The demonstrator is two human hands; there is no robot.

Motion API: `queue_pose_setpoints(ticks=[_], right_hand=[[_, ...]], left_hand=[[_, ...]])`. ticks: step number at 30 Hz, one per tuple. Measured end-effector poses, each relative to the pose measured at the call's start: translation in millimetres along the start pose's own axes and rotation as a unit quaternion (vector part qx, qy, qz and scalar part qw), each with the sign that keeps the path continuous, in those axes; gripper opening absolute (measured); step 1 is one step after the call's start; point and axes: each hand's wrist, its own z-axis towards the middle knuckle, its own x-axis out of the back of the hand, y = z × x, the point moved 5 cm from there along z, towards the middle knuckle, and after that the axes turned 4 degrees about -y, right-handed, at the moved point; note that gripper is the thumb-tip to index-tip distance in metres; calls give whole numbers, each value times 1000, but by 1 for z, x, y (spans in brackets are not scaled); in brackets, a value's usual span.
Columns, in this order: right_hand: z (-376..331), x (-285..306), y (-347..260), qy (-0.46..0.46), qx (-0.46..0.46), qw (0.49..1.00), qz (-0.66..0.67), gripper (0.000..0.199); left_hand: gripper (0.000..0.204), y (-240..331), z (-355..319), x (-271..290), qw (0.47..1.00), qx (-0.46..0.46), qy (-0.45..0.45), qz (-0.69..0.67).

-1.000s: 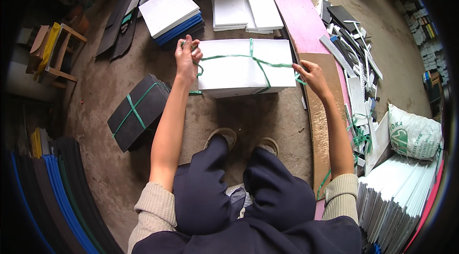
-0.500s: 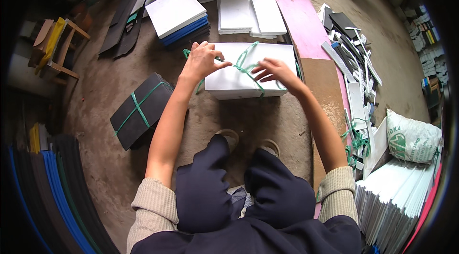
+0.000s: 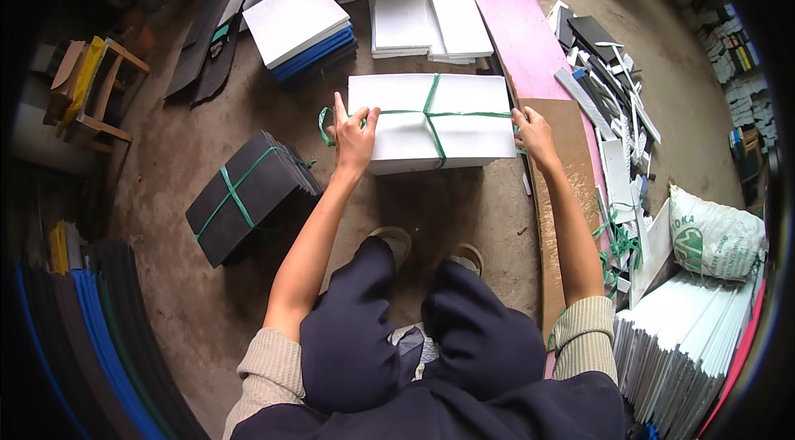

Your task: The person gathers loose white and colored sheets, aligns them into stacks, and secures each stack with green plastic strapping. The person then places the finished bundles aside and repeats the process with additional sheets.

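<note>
A brown floor (image 3: pixel 166 191) spreads across the crowded workroom before me, a long pink board (image 3: pixel 517 42) and a brown panel (image 3: pixel 571 129) lying along its right side. Upright white sheets (image 3: pixel 687 340), topped by a white sack (image 3: pixel 716 233), fill the near right corner. A squared stack of white sheets (image 3: pixel 397 137) sits ahead of the person's feet, between both hands, with a tied bundle of black sheets (image 3: pixel 265 200) tilted to its left. The left hand (image 3: pixel 354 137) overlaps the stack's left end, thumb and forefinger apart; the right hand (image 3: pixel 532 137) curls narrowly at its right edge. Green twine (image 3: pixel 476 114) crosses the stack's top; I cannot tell whether either hand pinches it.
</note>
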Motion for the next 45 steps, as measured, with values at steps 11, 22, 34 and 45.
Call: queue_pose_setpoints(ticks=[11,22,34,45], right_hand=[[34,16,26,75,29,996,-30,35],[32,52,-15,127,81,987,-62,34],[53,35,62,71,42,995,-53,61],[23,1,118,-110,-84,983,125,41]], left_hand=[[27,25,5,0,994,-39,54,86],[23,17,38,2,997,73,-3,-41],[20,-4,29,-3,998,-39,-39,-28],[27,-142,-22,12,941,231,-20,-247]])
